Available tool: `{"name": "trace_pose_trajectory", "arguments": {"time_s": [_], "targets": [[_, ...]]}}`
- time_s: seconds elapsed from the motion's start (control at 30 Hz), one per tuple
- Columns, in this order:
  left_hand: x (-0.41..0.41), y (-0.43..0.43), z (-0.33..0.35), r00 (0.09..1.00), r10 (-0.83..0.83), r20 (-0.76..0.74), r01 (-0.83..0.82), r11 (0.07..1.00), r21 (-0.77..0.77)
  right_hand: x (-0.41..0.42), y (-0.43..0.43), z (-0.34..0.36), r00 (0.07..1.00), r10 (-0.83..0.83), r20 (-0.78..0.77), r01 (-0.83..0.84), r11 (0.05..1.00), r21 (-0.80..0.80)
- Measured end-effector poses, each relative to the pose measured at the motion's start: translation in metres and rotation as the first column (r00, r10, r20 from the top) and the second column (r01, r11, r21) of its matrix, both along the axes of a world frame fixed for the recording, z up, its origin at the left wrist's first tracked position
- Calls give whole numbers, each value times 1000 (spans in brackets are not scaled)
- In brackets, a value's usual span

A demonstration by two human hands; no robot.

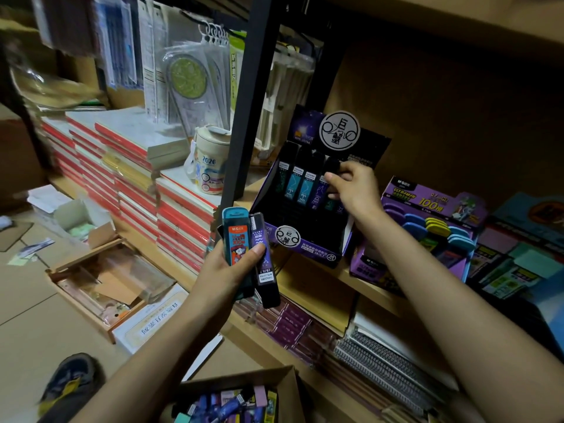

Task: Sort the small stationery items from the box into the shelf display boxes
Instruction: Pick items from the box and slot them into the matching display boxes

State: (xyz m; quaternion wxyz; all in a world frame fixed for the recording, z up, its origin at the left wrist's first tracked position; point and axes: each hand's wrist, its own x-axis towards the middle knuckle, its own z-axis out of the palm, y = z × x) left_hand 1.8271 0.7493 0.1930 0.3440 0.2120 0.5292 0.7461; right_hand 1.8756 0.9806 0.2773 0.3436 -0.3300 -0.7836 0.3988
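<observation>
Dim wooden shelving fills the view, and on the middle shelf (360, 279) a dark purple display box (305, 248) stands with a row of slim lead cases upright along its back. The right hand (351, 184) reaches into the right end of that row and pinches the top of a dark case (331, 169) between thumb and fingers. To seat it well, the case should go straight down into the free slot, label forward like its neighbours, with light pressure so the row beside it does not topple. The front half of this box looks mostly unfilled. The left hand (232, 270) waits below the shelf edge, gripping a teal-capped orange case (234, 239) and a dark purple case (262, 257). There may be a third behind them, but the view is too crowded to be sure. The purple one looks to match this box, while the teal one likely belongs elsewhere. Just to the right, a lighter purple display box (406, 193) holds blue, yellow and teal cases in tiers. At the bottom edge, a cardboard box (283, 377) holds a loose jumble of small mixed stationery items not yet sorted.
</observation>
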Motion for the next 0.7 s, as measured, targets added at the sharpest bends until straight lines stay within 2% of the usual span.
{"name": "trace_pose_trajectory", "arguments": {"time_s": [0.07,0.13,0.23,0.33,0.5,0.57,0.63,0.7], "targets": [[0,1,0,1000,6,-3,-6,1000,3,-2,3,-3,999,-33,-5,33,999,-31],[0,2,-1,1000,6,-4,-6,1000,12,-4,5,-5,997,-68,39,68,998,2],[0,2,-1,1000,2,-9,-2,1000,32,-5,5,-2,978,-133,160,108,982,153],[-1,2,-1,1000,-4,-9,4,999,48,-7,-2,5,942,-166,292,75,951,300],[-1,-1,-2,1000,-21,-18,22,998,51,6,-24,17,840,-143,524,-1,964,265],[-1,-2,-2,999,-26,-25,27,999,43,19,-45,15,882,29,471,-103,986,132],[0,-2,-1,999,-41,-29,42,999,33,34,-71,6,917,285,279,-264,958,-111],[2,0,0,998,-63,-23,63,997,36,47,-94,-10,916,381,124,-347,909,-230]]}}
